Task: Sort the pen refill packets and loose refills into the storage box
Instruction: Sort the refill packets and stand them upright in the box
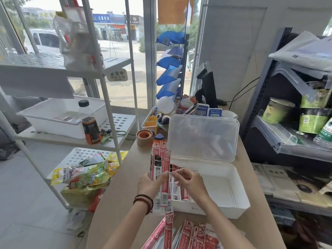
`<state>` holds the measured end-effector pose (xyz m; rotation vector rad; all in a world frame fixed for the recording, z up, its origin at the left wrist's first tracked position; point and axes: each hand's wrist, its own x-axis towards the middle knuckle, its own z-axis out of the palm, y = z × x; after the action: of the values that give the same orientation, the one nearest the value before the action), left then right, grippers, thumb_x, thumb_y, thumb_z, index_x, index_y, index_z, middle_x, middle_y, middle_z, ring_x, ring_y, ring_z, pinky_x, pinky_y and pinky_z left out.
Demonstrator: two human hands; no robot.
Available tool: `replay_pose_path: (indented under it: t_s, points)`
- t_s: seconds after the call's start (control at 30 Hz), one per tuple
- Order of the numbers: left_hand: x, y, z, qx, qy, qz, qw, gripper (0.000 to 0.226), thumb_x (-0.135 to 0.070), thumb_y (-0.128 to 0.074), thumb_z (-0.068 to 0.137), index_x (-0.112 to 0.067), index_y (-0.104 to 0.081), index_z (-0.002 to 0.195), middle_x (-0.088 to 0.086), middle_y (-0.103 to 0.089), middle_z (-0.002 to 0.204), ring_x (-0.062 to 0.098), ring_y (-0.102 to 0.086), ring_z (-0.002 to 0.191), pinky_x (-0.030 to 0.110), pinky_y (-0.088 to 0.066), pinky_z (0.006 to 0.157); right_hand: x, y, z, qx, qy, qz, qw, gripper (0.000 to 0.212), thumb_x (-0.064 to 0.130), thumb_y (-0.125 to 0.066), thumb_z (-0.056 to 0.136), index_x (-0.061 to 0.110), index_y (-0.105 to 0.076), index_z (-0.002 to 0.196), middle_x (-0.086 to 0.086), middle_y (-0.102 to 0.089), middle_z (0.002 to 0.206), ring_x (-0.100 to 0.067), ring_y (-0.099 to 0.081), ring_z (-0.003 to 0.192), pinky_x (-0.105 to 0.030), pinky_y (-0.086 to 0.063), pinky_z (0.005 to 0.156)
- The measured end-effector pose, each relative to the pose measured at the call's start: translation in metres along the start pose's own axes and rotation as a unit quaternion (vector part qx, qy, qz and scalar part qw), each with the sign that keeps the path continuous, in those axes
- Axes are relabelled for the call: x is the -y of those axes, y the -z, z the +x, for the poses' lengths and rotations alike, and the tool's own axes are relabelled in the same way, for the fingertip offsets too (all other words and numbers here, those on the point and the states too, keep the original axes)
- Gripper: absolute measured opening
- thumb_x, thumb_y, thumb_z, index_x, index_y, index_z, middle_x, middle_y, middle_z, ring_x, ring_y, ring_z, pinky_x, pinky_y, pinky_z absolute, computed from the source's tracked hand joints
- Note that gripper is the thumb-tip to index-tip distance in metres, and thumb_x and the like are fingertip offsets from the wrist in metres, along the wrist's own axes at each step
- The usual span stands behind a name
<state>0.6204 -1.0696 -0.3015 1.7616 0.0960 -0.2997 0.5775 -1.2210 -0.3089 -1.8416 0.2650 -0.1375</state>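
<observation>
Left fingers (161, 177) pinch refill packets (158, 159) at storage box (217, 211) left edge.

Pale wood-grain surface (122, 186). White plastic storage box (239, 200), translucent lid hinged open, right of centre. Heap of red-and-white pen refill packets (190, 236) at near edge. Brown tape roll (144, 137) and clear plastic organiser tray (149, 121) far left.

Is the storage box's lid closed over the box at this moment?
No: the clear lid stands tipped up behind the white storage box, whose inside shows refill packets lying in it.
</observation>
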Motion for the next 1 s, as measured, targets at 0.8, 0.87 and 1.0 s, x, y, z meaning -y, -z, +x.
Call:
replay_pose_path:
  t_s: [0.8,0.87,1.0]
  points:
    - [0.010,-0.035,0.010,0.059,-0.006,0.087,0.994,0.023,-0.034,-0.074,0.077,-0.021,-0.064,0.093,-0.003,-0.072,0.087,0.013,-0.069,0.081,0.034,-0.058,0.075,-0.026,0.015,0.004,-0.097,-0.046,-0.029,0.994,0.051,0.013,-0.075,0.082,0.028,-0.050,0.124,0.001,-0.066,0.099,-0.006,-0.068,0.071,-0.023,-0.058,0.055]
    - [0.012,-0.034,0.009,0.055,-0.006,0.077,0.995,0.023,-0.035,-0.073,0.077,-0.022,-0.063,0.094,-0.004,-0.071,0.088,0.013,-0.069,0.082,0.033,-0.057,0.074,-0.030,0.014,0.006,-0.073,-0.054,-0.064,0.994,0.050,0.012,-0.075,0.082,0.025,-0.055,0.127,0.000,-0.065,0.104,-0.007,-0.068,0.077,-0.022,-0.060,0.062]
    - [0.011,-0.030,0.012,0.059,0.014,0.042,0.997,0.019,-0.033,-0.071,0.080,-0.019,-0.063,0.089,-0.001,-0.071,0.082,0.012,-0.068,0.071,0.024,-0.051,0.059,-0.033,0.013,0.008,-0.058,-0.070,-0.121,0.988,0.056,0.015,-0.078,0.079,0.022,-0.058,0.131,0.004,-0.064,0.098,0.001,-0.060,0.078,-0.006,-0.048,0.057]
